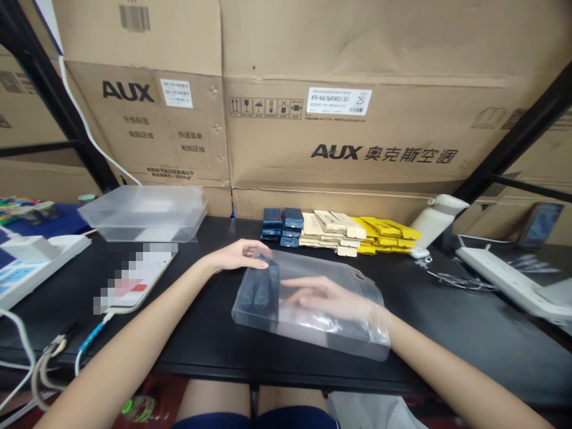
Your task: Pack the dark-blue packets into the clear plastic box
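Note:
A clear frosted plastic bag (328, 342) lies on the black table, its mouth to the right. Inside its left end several dark blue packets (261, 292) lie side by side. My left hand (241, 255) grips the bag's far left corner from outside, thumb over the packets and fingers curled at the far edge. My right hand (319, 298) reaches into the bag through the mouth, fingers stretched toward the packets but apart from them. It appears through the plastic, with nothing visible in it. Behind the bag stand stacks of dark blue packets (292, 225), cream packets (330, 229) and yellow packets (386, 234).
Clear plastic trays (143, 211) sit at the back left, near a charging phone (145, 280) and a white power strip (42, 262). At right are a white bottle (440, 217), cables and another power strip (513, 283). Cardboard boxes (379, 47) wall off the back.

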Demonstrator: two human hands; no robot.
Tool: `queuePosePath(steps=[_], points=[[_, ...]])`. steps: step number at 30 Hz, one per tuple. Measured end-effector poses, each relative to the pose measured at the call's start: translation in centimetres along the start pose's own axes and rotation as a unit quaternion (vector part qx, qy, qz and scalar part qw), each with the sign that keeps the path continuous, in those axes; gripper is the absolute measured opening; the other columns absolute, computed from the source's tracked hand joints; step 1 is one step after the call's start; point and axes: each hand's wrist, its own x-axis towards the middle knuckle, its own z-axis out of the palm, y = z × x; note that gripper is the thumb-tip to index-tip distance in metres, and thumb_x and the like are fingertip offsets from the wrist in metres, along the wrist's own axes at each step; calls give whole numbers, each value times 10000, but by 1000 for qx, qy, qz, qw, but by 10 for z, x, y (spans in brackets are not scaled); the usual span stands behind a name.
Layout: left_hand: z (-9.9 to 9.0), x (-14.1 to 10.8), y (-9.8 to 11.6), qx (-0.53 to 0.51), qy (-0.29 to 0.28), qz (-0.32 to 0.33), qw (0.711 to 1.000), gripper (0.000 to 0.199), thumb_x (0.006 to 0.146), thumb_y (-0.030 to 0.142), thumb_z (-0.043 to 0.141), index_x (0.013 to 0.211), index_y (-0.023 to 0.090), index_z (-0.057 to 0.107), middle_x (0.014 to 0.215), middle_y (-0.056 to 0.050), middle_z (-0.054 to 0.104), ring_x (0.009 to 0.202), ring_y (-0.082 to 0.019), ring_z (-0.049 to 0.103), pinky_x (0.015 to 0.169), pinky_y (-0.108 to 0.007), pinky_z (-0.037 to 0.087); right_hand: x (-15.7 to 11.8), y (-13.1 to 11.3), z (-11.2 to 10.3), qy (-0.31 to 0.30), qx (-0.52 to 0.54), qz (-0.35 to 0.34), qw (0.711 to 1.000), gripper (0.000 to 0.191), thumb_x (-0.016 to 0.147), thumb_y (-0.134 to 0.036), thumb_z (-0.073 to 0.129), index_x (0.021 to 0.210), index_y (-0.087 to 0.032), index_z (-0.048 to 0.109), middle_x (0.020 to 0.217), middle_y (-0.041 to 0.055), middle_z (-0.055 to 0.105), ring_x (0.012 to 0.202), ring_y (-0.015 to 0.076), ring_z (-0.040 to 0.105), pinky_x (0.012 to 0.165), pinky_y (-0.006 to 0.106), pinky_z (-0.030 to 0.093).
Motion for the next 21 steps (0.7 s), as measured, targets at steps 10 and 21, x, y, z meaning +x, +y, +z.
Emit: queuePosePath(steps=[10,21], points=[[1,0,-1,13,6,-1,1000,426,702,324,790,1068,152,655,1169,-105,684,1091,-218,631,992,-388,453,-3,-9,15,-7,51,17,999,577,941,-441,554,1464,-253,398,1412,125,546,1156,218,632,1003,428,496],[1,2,-4,18,10,3,1000,458,683,370,803,1063,159,658,1151,-97,689,1089,-222,634,995,-385,450,3,2,8,2,23,-21,1000,447,952,-402,551,1363,-228,524,1356,103,601,1040,186,683,953,399,530]])
